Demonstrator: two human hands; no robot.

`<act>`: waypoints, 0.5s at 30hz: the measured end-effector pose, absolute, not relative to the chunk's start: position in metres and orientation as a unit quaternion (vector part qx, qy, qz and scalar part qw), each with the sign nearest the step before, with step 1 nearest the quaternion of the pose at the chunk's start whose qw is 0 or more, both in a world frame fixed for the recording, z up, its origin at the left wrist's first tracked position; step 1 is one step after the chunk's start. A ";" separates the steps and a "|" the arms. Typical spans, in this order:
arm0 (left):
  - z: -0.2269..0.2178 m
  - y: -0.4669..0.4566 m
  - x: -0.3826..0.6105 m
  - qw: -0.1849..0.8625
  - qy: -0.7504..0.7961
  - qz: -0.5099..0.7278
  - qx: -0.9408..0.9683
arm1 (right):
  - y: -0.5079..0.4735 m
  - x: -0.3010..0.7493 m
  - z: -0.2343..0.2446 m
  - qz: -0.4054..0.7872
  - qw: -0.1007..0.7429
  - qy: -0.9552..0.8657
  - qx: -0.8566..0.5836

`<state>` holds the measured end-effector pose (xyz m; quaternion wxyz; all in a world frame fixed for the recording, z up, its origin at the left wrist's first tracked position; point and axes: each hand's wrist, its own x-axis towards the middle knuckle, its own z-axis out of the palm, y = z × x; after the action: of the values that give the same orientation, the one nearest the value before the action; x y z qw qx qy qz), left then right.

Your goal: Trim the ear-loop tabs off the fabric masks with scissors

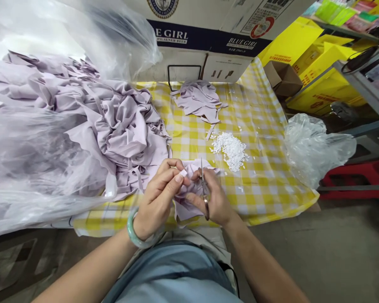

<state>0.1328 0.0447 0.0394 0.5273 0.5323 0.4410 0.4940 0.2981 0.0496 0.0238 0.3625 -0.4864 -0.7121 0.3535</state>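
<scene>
My left hand (pixel 160 194), with a green bangle at the wrist, pinches a small white tag (pixel 183 172) on a lilac piece of fabric (pixel 185 208) held over the near table edge. My right hand (pixel 212 198) is closed round small metal scissors (pixel 204 189), whose blades point up beside the tag. A heap of tiny white cut bits (pixel 231 149) lies on the yellow checked tablecloth (pixel 265 168) just beyond my hands.
A big mound of lilac fabric (pixel 113 122) spills from a clear plastic bag (pixel 25 168) on the left. A smaller lilac pile (pixel 199 100) sits before a cardboard box (pixel 205 42). Another clear bag (pixel 312 147) hangs off the table's right side; yellow boxes (pixel 322 67) stand beyond.
</scene>
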 end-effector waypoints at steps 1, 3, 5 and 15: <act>0.039 0.044 0.134 0.510 0.447 0.491 0.547 | 0.050 0.305 0.029 0.312 0.345 -0.740 -0.487; 0.038 0.042 0.136 0.477 0.454 0.482 0.578 | 0.050 0.315 0.036 0.258 0.306 -0.774 -0.490; 0.038 0.040 0.138 0.452 0.455 0.475 0.603 | 0.049 0.318 0.039 0.229 0.273 -0.792 -0.495; 0.038 0.039 0.141 0.427 0.432 0.467 0.643 | 0.045 0.316 0.036 0.185 0.278 -0.805 -0.490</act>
<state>0.1413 0.0387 0.0376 0.4271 0.6430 0.4317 0.4667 0.3161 0.0453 0.0359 0.2776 -0.4902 -0.8053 0.1846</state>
